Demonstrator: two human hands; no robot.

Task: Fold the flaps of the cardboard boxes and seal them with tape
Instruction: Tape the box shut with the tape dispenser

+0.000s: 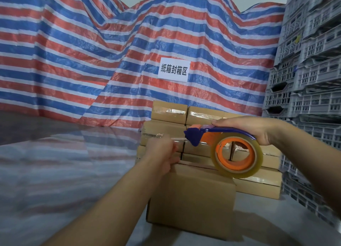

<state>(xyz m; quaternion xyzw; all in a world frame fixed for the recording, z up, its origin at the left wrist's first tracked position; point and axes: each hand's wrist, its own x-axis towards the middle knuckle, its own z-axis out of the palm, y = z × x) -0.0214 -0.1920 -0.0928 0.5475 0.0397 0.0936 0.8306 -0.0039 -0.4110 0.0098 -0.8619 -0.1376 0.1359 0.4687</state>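
Table [55, 172]: shiny grey surface from 9 o'clock across to the centre; it mirrors the striped tarpaulin [73, 52] hung behind.
Left hand [162, 153]: centre of view, fingers curled and pinching the free tape end [177, 139], judged to keep the strip taut and off itself before it is laid.
Open box [191, 196]: at 6 o'clock, directly beneath both hands; flaps appear folded down, no tape visible on it yet.
Tape dispenser [221, 135]: blue frame with orange hub, held above the box so the strip can be drawn down onto the seam.
Tape roll [238, 153]: clear, hanging under the frame.
Right hand [258, 129]: at 3 o'clock, wrapped around the dispenser handle.
Sealed boxes [184, 114]: stacked at 12 o'clock behind the work, already taped.
Crates [304, 79]: grey stacks at 2 o'clock.
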